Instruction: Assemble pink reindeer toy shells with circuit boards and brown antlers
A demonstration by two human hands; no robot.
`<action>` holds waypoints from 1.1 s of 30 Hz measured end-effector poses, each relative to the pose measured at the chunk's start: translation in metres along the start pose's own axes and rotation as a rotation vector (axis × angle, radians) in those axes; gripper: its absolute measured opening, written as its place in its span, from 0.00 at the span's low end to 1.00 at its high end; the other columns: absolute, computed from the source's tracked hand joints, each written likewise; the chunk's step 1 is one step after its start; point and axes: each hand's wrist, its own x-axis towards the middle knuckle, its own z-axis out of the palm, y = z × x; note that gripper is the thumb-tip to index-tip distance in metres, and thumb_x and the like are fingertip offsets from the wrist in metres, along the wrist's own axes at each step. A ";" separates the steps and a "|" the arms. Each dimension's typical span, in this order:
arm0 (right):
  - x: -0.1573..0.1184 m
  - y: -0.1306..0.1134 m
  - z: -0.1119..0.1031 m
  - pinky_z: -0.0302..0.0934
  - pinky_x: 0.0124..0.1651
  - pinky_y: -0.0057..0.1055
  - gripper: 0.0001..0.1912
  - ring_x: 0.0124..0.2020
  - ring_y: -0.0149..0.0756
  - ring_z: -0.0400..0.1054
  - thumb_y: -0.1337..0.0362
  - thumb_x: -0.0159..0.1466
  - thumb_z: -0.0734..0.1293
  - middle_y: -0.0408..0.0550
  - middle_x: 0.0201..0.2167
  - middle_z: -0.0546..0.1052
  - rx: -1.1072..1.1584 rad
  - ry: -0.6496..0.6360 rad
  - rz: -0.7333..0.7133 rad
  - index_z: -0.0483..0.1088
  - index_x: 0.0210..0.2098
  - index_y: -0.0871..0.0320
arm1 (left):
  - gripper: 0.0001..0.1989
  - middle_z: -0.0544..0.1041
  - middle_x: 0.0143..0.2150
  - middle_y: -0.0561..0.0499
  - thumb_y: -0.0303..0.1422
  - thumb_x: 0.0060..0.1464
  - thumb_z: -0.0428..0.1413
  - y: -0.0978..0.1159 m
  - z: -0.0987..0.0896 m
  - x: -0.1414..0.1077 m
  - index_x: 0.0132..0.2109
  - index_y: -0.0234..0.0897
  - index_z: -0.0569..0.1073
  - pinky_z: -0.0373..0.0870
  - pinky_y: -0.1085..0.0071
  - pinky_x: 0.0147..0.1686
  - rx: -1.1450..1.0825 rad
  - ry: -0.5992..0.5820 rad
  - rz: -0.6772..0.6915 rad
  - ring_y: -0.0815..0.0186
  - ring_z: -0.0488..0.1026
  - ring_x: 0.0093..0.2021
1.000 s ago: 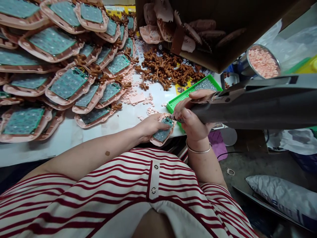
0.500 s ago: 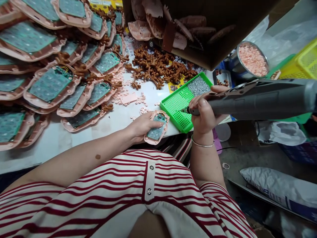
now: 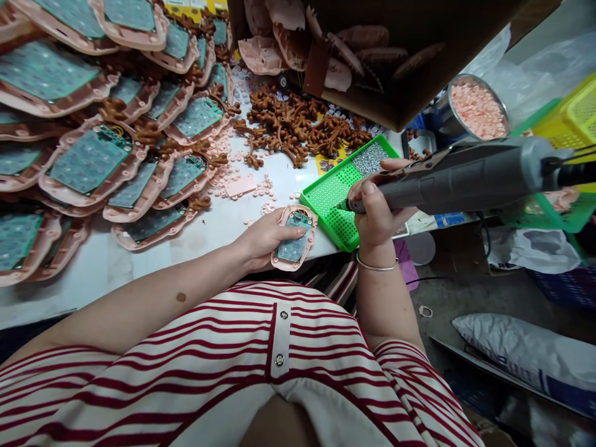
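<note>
My left hand (image 3: 265,241) is closed round a pink plastic shell with a green circuit board (image 3: 294,239) in it, thumb lying across the board. In my right hand (image 3: 379,208) is a grey electric screwdriver (image 3: 465,177), held nearly level with its tip pointing left. That tip is over the green perforated tray (image 3: 321,192); whether it touches the tray I cannot tell. Small silver screws (image 3: 372,159) fill the tray's far end.
Stacked pink shells with boards (image 3: 88,162) cover the left of the table. Brown branch-shaped parts (image 3: 298,127) lie in a heap behind the tray. A cardboard box (image 3: 428,56) of pink shells overhangs the back. A metal bowl (image 3: 479,105) of small pink pieces stands at right.
The screwdriver's rear end has swung a little left and up, and its cable now shows. My right hand has shifted slightly left. The left hand keeps its hold on the shell.
</note>
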 end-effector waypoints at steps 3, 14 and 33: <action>0.002 -0.014 0.004 0.58 0.20 0.30 0.12 0.16 0.28 0.59 0.52 0.59 0.71 0.36 0.20 0.63 -0.024 0.034 -0.008 0.71 0.41 0.47 | 0.20 0.78 0.33 0.47 0.29 0.41 0.67 -0.001 -0.001 0.000 0.43 0.33 0.72 0.73 0.69 0.31 -0.014 0.038 0.034 0.64 0.75 0.29; -0.037 -0.094 0.026 0.61 0.20 0.30 0.14 0.15 0.28 0.61 0.62 0.59 0.71 0.33 0.18 0.64 0.339 -0.211 0.152 0.68 0.44 0.47 | 0.18 0.78 0.32 0.49 0.27 0.39 0.65 -0.004 -0.003 0.005 0.40 0.31 0.74 0.73 0.66 0.36 0.000 0.090 0.151 0.64 0.74 0.31; -0.061 -0.086 0.029 0.59 0.24 0.33 0.15 0.19 0.31 0.62 0.63 0.61 0.70 0.34 0.21 0.66 0.258 -0.279 0.205 0.67 0.45 0.42 | 0.18 0.76 0.31 0.51 0.26 0.37 0.64 -0.003 -0.002 0.006 0.39 0.32 0.73 0.71 0.69 0.34 0.020 0.109 0.170 0.66 0.72 0.30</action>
